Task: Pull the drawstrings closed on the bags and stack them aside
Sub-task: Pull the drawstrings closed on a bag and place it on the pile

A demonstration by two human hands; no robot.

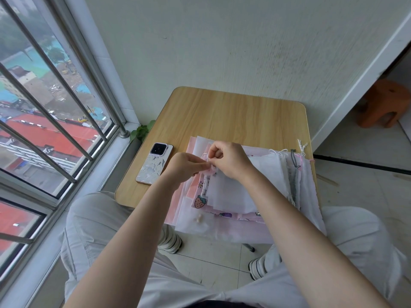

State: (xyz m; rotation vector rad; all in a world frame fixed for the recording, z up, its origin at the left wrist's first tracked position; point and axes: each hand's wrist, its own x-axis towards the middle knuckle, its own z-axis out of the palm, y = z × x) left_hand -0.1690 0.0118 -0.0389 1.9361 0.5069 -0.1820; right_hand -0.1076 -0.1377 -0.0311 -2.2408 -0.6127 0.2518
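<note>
Both hands are mid-frame: your left hand (185, 166) and right hand (229, 161) each pinch the gathered pink mouth of a small bag (231, 190), which sits on the pile of bags (295, 174) covering the counter (222, 112). It's thin, floppy, near-weightless fabric, sheer white over pink prints, so grab the cords, not the cloth. Phone (154, 163) lies left of the pile.

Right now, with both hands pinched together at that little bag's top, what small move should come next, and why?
Probably draw the hands apart to cinch it. The left hand and right hand both pinch at the gathered pink mouth of the bag, which lies on the pile on the table. It has not yet been set aside.
</note>
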